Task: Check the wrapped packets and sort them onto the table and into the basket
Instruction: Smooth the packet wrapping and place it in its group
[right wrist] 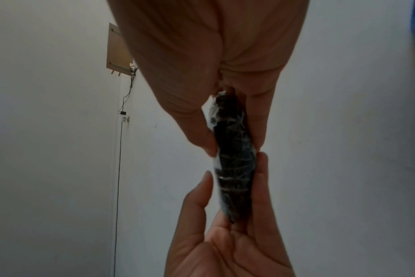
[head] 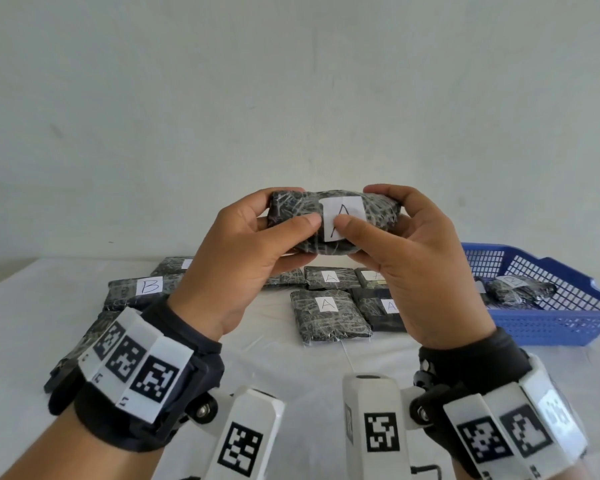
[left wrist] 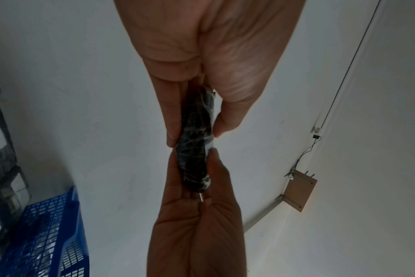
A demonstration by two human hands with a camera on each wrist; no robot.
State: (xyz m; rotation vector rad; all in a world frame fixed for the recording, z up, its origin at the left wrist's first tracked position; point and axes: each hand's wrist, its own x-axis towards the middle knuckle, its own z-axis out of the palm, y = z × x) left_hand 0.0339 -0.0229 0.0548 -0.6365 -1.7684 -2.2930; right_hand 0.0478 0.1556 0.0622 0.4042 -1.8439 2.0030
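Both hands are holding one wrapped packet (head: 333,221) up in the air above the table (head: 291,368), w/ its white "A" label (head: 343,218) facing the camera. The left hand (head: 243,254) is gripping the packet's left end, thumb on the front next to the label, fingers curling over the top & behind. The right hand (head: 416,268) is gripping the right end the same way, thumb tip touching the label's lower edge. In the wrist views the packet (left wrist: 197,148) is showing edge-on, pinched btwn thumb and fingers of each hand (right wrist: 235,157).

Below the hands, more packets are lying flat on the table: several marked "A" (head: 328,315) under and btwn the wrists, one marked "B" (head: 142,289) just beyond the left wrist. Right of the right hand a blue basket (head: 568,327) is sitting on the table w/ a labelled packet (head: 520,289) inside; its letter is too blurred to read.
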